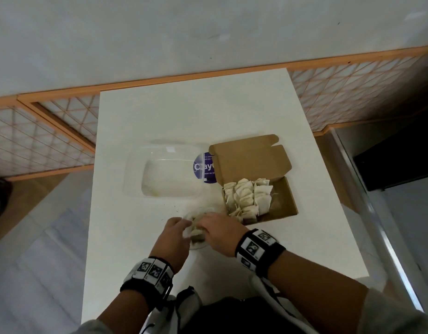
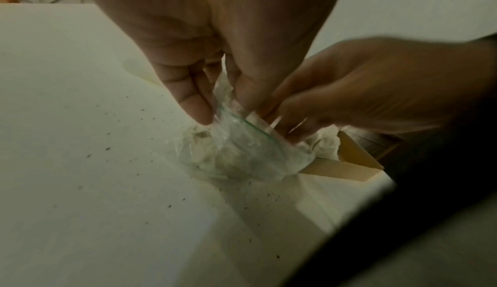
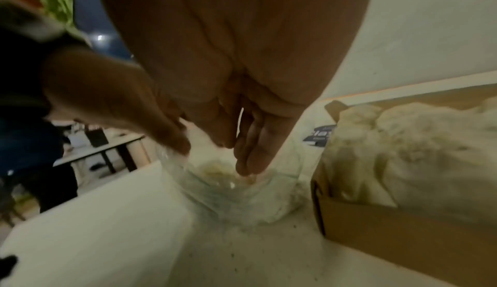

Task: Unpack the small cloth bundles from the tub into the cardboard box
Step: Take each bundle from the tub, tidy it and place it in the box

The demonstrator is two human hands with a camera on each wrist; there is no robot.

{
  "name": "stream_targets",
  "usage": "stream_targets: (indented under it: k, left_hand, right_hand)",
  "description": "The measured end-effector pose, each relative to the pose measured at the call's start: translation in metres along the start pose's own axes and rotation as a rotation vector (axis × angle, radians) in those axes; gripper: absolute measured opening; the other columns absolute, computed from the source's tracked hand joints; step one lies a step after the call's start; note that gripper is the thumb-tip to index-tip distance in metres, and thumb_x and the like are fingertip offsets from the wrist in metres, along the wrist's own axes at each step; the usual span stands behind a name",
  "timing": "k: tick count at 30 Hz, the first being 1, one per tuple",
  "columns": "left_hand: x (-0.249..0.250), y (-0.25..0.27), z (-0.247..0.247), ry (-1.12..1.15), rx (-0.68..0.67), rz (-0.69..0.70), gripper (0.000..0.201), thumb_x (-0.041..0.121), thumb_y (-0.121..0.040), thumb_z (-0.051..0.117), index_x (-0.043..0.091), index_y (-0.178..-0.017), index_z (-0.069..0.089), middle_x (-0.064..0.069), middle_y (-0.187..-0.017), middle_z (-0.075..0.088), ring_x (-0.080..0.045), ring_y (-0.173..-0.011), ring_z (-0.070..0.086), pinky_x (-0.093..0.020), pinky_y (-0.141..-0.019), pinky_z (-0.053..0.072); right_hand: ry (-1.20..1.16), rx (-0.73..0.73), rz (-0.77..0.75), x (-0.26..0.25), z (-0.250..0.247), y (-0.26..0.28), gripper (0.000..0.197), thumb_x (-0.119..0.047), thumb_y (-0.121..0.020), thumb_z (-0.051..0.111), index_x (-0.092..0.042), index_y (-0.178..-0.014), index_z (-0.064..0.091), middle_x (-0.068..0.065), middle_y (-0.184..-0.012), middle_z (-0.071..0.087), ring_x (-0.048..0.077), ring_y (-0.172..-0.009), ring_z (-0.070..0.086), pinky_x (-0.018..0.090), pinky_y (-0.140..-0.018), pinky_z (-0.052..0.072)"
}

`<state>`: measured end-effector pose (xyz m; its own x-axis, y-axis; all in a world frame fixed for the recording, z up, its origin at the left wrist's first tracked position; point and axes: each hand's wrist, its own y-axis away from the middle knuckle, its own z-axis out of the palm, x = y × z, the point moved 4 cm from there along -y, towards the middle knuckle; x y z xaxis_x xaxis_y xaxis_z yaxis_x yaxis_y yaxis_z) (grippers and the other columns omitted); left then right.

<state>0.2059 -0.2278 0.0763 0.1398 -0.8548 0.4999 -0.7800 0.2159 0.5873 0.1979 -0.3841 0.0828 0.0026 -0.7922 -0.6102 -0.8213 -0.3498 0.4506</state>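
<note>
Left hand [image 1: 175, 233] and right hand [image 1: 220, 233] both pinching a clear plastic bag [image 2: 242, 153] of bundles on the white bench [image 1: 136, 225], cardboard box [image 1: 284, 201] at their 2 o'clock holding cloth bundles [image 1: 248, 197], empty clear tub [image 1: 169, 175] at 11 o'clock

brown cardboard box [image 1: 256, 160], cream cloth bundles [image 1: 246, 196], white table [image 1: 160, 112]

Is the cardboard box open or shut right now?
Open: the cardboard box has its lid folded back, with cloth bundles showing inside.
</note>
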Motion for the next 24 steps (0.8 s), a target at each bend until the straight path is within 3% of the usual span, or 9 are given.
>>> stream_targets:
  k: [4, 6, 8, 11, 14, 19, 24]
  left_hand:
    - [0.01, 0.003, -0.004, -0.042, 0.002, 0.105, 0.054, 0.003, -0.099, 0.054, 0.02, -0.151, 0.05, 0.001, -0.16, 0.039, -0.017, -0.142, 0.045, -0.016, -0.111, 0.031]
    - [0.011, 0.005, -0.006, -0.047, 0.001, 0.134, 0.054, 0.006, -0.102, 0.05, 0.022, -0.153, 0.047, 0.0, -0.163, 0.037, -0.018, -0.149, 0.039, -0.024, -0.12, 0.029]
    - [0.013, 0.008, -0.007, -0.052, -0.003, 0.148, 0.053, 0.008, -0.103, 0.049, 0.023, -0.154, 0.045, 0.001, -0.165, 0.035, -0.018, -0.151, 0.037, -0.024, -0.121, 0.026]
    - [0.015, 0.01, -0.009, -0.027, -0.01, 0.154, 0.051, 0.011, -0.104, 0.05, 0.019, -0.154, 0.045, 0.001, -0.163, 0.036, -0.017, -0.149, 0.038, -0.015, -0.115, 0.022]
    - [0.009, 0.007, -0.012, 0.013, -0.011, 0.1, 0.056, 0.014, -0.102, 0.057, 0.02, -0.156, 0.043, 0.001, -0.165, 0.036, -0.017, -0.148, 0.04, -0.025, -0.122, 0.03]
    - [0.004, 0.005, -0.015, 0.062, -0.032, 0.056, 0.055, 0.016, -0.099, 0.061, 0.024, -0.152, 0.049, 0.006, -0.161, 0.043, -0.017, -0.14, 0.05, -0.031, -0.12, 0.035]
    - [0.005, 0.005, -0.014, 0.078, -0.044, 0.09, 0.049, 0.029, -0.095, 0.07, 0.032, -0.142, 0.056, 0.008, -0.151, 0.047, -0.017, -0.126, 0.058, -0.036, -0.116, 0.043]
  right_hand:
    - [0.189, -0.038, 0.025, -0.002, 0.015, -0.02, 0.038, -0.016, -0.106, 0.053, -0.01, -0.143, 0.05, 0.013, -0.143, 0.051, 0.031, -0.125, 0.059, 0.04, -0.106, 0.051]
    - [0.245, -0.01, 0.036, -0.003, 0.02, -0.026, 0.036, -0.018, -0.108, 0.049, -0.007, -0.142, 0.052, 0.015, -0.143, 0.055, 0.03, -0.129, 0.058, 0.039, -0.109, 0.048]
    - [0.286, -0.004, 0.048, -0.003, 0.024, -0.029, 0.033, -0.02, -0.109, 0.046, -0.007, -0.138, 0.056, 0.016, -0.142, 0.057, 0.03, -0.129, 0.058, 0.038, -0.111, 0.045]
    - [0.27, -0.039, 0.071, 0.001, 0.024, -0.025, 0.029, -0.022, -0.109, 0.047, -0.009, -0.133, 0.058, 0.015, -0.138, 0.056, 0.033, -0.126, 0.059, 0.042, -0.108, 0.048]
    - [0.141, -0.008, 0.129, 0.007, 0.013, -0.018, 0.019, -0.015, -0.105, 0.048, -0.012, -0.119, 0.061, 0.011, -0.124, 0.056, 0.032, -0.11, 0.062, 0.042, -0.096, 0.053]
    - [-0.108, 0.205, 0.173, 0.013, -0.013, 0.007, 0.014, -0.032, -0.102, 0.06, -0.022, -0.093, 0.065, -0.004, -0.09, 0.063, 0.017, -0.083, 0.06, 0.026, -0.067, 0.042]
    - [-0.367, 0.211, 0.231, 0.019, -0.017, 0.015, 0.022, -0.036, -0.1, 0.064, -0.018, -0.088, 0.07, 0.006, -0.081, 0.072, 0.025, -0.077, 0.07, 0.046, -0.076, 0.06]
